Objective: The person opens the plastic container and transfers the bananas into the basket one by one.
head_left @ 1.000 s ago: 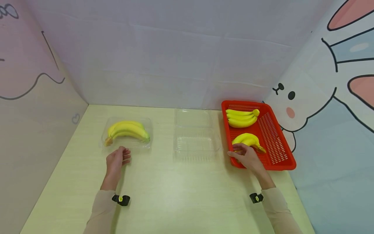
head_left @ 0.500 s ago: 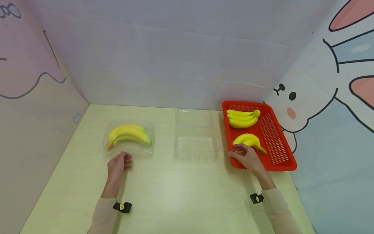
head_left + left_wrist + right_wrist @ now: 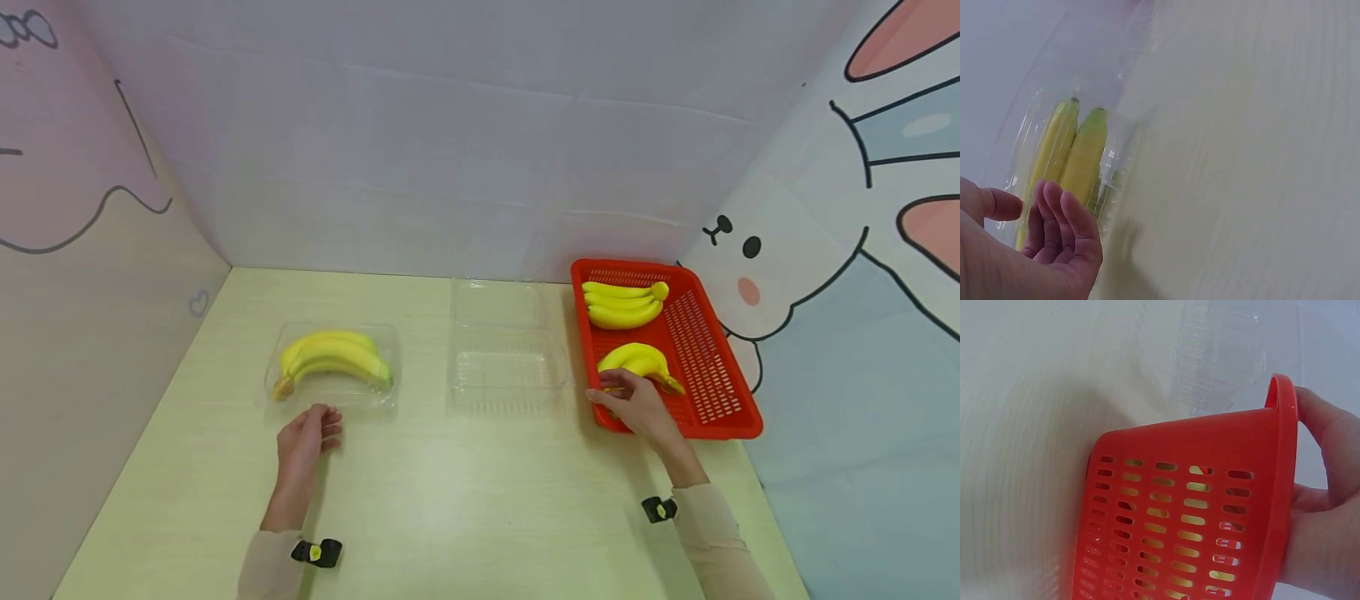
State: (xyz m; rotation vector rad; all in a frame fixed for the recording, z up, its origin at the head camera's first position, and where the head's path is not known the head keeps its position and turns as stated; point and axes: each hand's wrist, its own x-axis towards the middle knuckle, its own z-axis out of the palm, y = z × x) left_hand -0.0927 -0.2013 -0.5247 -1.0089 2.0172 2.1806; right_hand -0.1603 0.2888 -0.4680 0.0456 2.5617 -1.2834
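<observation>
A clear plastic clamshell box (image 3: 285, 337) with a banana bunch (image 3: 333, 358) inside lies at the left of the table. My left hand (image 3: 309, 446) holds its near edge; in the left wrist view the thumb (image 3: 1005, 205) and curled fingers (image 3: 1072, 228) stand either side of the box's edge. My right hand (image 3: 633, 407) grips the left rim of a red basket (image 3: 716, 367), thumb at the outside and fingers inside, right at a banana bunch (image 3: 637, 358). In the right wrist view the basket wall hides most of the fingers.
Another banana bunch (image 3: 624, 307) lies at the back of the basket. An open clear plastic box (image 3: 506, 367) stands in the middle of the table. A white cloth wall (image 3: 450, 167) rises behind, with printed walls at both sides.
My left hand has moved toward me, and the clear box with its bananas has slid along with it. The right hand and the basket have stayed in place.
</observation>
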